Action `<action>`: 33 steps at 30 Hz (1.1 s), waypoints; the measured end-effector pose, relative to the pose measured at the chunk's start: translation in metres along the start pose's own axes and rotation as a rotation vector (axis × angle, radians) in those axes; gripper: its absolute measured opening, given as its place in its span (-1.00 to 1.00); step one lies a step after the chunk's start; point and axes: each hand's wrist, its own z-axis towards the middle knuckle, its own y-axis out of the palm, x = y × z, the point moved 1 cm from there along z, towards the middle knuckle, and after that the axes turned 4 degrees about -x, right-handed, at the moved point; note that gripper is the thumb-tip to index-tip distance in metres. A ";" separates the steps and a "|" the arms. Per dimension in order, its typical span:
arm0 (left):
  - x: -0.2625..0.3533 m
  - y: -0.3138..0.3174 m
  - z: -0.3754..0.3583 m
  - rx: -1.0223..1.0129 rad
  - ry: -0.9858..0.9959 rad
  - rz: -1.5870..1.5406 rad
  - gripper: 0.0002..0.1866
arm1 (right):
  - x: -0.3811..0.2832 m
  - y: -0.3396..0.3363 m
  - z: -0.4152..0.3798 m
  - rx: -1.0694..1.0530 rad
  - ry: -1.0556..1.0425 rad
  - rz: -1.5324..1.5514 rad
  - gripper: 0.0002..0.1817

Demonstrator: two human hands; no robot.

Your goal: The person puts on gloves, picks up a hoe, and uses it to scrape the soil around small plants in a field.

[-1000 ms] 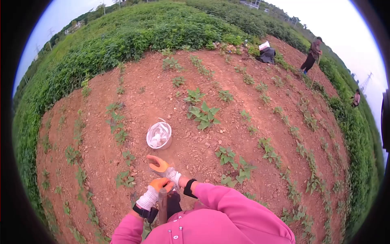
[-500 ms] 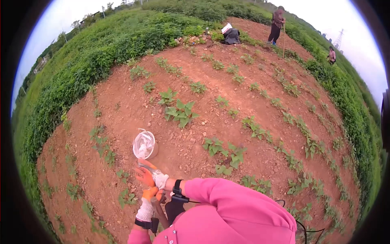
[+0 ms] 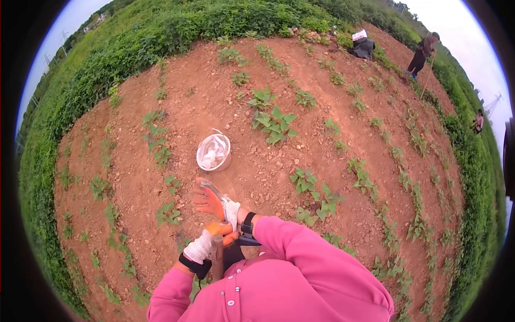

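Note:
I wear orange-and-white work gloves and a pink jacket. My right hand [image 3: 213, 200] is held out over the red soil with its fingers spread and nothing in it. A black band sits on its wrist. My left hand [image 3: 207, 243] is just below it, its orange fingertips pinched on the right glove's cuff. A wooden tool handle [image 3: 216, 260] stands upright against my chest, right beside the left hand. A white bucket [image 3: 213, 153] with pale contents stands on the soil a short way beyond my right hand.
Rows of small green plants [image 3: 274, 124] cross the red soil. Dense green growth [image 3: 134, 48] borders the plot. A person with a long tool [image 3: 423, 53] stands at the far right, another person [image 3: 477, 121] farther off. A dark bag [image 3: 363, 48] lies at the plot's far edge.
The view has swung back to the left and tipped down. My right hand has lifted and spread its fingers. My left hand stays at the right wrist. The bucket has not moved.

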 end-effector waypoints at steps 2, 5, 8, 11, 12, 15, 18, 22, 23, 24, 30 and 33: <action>-0.015 -0.005 0.003 0.001 -0.076 -0.074 -0.77 | -0.005 0.017 -0.005 -0.038 0.027 0.130 -0.55; 0.001 0.004 -0.006 -0.019 0.018 0.264 -0.76 | -0.018 0.029 -0.009 -0.049 0.024 -0.088 -0.54; 0.004 0.003 0.004 -0.097 0.197 0.637 -0.75 | -0.025 0.024 -0.007 -0.160 0.224 -0.043 -0.55; 0.008 0.011 -0.005 -0.087 0.226 0.562 -0.73 | -0.039 0.065 -0.032 -0.240 0.175 -0.424 -0.43; -0.010 0.006 0.003 -0.017 0.388 0.657 -0.72 | -0.039 0.068 -0.035 -0.292 0.155 -0.418 -0.41; -0.005 0.015 -0.038 0.075 0.099 0.162 -0.80 | -0.051 0.096 -0.030 -0.418 0.236 -0.354 -0.37; -0.055 0.003 -0.013 0.239 0.179 0.342 -0.74 | -0.045 0.152 -0.047 -0.321 0.212 -0.538 -0.30; -0.101 -0.011 -0.035 0.314 0.157 0.687 -0.69 | -0.024 0.159 -0.061 -0.534 0.670 -1.013 -0.49; -0.112 -0.009 -0.038 0.353 0.145 0.652 -0.69 | -0.017 0.158 -0.062 -0.568 0.713 -1.005 -0.49; -0.123 -0.009 -0.038 0.366 0.220 0.500 -0.70 | -0.009 0.156 -0.060 -0.588 0.682 -1.344 -0.58; -0.227 0.039 -0.121 1.282 -0.251 -0.016 -0.57 | 0.003 0.131 -0.059 -0.696 0.503 -1.742 -0.67; -0.287 0.076 -0.148 1.799 -0.879 -0.368 -0.50 | 0.003 0.132 -0.056 -0.931 0.590 -2.140 -0.69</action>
